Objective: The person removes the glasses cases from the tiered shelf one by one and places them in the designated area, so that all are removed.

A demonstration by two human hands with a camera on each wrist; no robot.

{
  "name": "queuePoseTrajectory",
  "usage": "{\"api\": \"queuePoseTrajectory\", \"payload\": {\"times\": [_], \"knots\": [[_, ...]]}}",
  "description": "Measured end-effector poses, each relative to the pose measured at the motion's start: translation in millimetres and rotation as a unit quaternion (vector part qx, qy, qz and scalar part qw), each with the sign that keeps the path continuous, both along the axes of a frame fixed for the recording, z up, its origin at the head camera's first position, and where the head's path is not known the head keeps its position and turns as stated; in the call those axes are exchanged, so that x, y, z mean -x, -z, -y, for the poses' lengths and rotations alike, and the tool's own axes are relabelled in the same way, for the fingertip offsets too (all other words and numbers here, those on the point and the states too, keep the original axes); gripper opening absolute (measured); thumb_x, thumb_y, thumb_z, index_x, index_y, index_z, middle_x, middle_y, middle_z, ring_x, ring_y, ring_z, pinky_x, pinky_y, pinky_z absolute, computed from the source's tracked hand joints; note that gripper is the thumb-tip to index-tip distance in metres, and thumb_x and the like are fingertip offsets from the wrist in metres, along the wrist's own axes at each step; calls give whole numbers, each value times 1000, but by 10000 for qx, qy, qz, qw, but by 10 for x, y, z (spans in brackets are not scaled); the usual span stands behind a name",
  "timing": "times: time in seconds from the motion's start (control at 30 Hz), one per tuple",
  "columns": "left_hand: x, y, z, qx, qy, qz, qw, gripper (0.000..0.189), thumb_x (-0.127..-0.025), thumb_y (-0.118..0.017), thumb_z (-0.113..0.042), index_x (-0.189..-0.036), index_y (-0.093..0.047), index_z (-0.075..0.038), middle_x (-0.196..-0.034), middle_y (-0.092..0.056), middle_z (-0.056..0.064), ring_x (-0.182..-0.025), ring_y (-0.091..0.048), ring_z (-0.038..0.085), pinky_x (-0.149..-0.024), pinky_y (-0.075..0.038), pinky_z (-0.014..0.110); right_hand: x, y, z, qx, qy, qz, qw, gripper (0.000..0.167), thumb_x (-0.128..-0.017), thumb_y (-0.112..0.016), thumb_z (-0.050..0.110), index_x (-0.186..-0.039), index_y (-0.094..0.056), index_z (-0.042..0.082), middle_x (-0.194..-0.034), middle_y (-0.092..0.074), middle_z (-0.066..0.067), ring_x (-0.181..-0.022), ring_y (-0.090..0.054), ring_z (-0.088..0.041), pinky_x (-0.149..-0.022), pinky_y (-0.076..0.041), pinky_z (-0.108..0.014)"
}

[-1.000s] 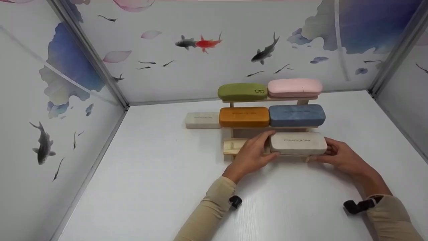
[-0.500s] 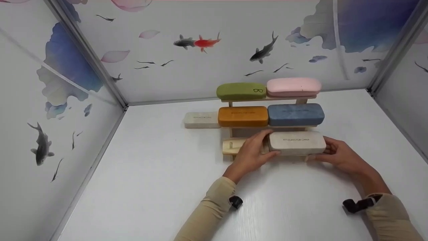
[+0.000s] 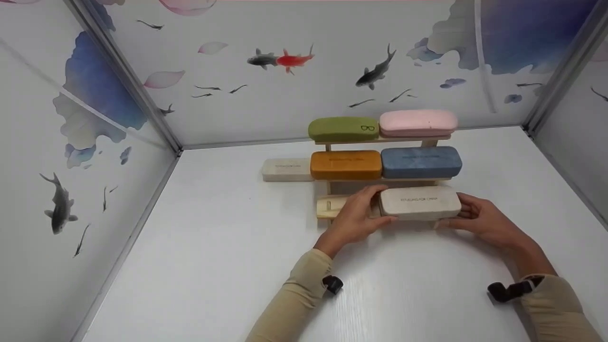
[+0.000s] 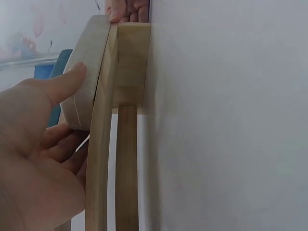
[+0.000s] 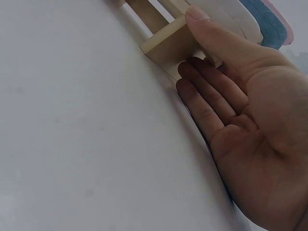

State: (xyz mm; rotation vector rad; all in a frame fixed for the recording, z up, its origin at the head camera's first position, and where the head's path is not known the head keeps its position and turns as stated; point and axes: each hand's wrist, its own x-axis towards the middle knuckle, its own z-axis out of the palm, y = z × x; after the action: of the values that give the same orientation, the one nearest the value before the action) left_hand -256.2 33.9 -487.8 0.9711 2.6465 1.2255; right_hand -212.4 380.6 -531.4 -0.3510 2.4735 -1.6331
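An off-white glasses case (image 3: 420, 203) with small dark lettering lies at the right of the bottom shelf on a three-tier wooden rack (image 3: 327, 207). My left hand (image 3: 354, 216) holds the case's left end, thumb on the front face and fingers behind, as the left wrist view shows. At the other end is my right hand (image 3: 484, 221). In the right wrist view its thumb presses the front edge of the wooden shelf (image 5: 166, 36), while its fingers reach along the rack's side below the case.
Above sit an orange case (image 3: 346, 165) and a blue case (image 3: 422, 162). A green case (image 3: 343, 129) and a pink case (image 3: 418, 123) fill the top tier. Another off-white case (image 3: 286, 170) lies left of the rack on the white table (image 3: 213, 247). Patterned walls enclose the table.
The off-white case has slid slightly left along the bottom shelf and turned a little, its left end now a bit lower in view. The right hand has stayed in place.
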Motion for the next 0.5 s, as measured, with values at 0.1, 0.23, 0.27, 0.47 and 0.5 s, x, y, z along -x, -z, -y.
{"api": "queuePoseTrajectory", "payload": {"times": [0.1,0.23,0.27,0.47,0.5], "knots": [[3,11,19,-171,21,-79,9998,72,-93,-89,-31,-155,-54,-18,-153,-62,-2,-140,-57,7,-121,-48,26,2,4,0,-5,-8,-8,10000,85,-98,-83,21,-168,-36,4,-145,-67,13,-126,-68,3,-98,-60,-17],[16,39,38,-512,111,-197,9984,72,-90,-92,-25,-153,-56,-19,-149,-64,-3,-136,-59,5,-119,-51,29,-1,12,-12,-97,2,-58,9999,86,-99,-82,22,-168,-35,2,-144,-66,15,-125,-68,4,-96,-60,-17],[21,47,41,-585,131,-227,9979,73,-89,-92,-23,-152,-56,-20,-149,-65,-3,-135,-60,5,-119,-51,29,-1,15,-15,-105,1,-68,9999,86,-99,-82,22,-168,-35,2,-143,-66,16,-124,-68,5,-96,-60,-17],[24,34,86,-701,218,-448,9963,75,-89,-93,-20,-154,-56,-23,-154,-62,-5,-142,-56,5,-124,-45,28,-3,21,-22,-74,-20,-56,10000,86,-99,-82,23,-169,-34,3,-147,-66,12,-126,-67,5,-97,-60,-17],[23,28,98,-702,229,-470,9962,75,-89,-92,-20,-154,-56,-24,-155,-62,-5,-143,-56,6,-125,-44,28,-6,19,-18,-61,-18,-39,10000,86,-100,-81,23,-169,-34,3,-147,-65,11,-126,-67,6,-97,-60,-17]]}}
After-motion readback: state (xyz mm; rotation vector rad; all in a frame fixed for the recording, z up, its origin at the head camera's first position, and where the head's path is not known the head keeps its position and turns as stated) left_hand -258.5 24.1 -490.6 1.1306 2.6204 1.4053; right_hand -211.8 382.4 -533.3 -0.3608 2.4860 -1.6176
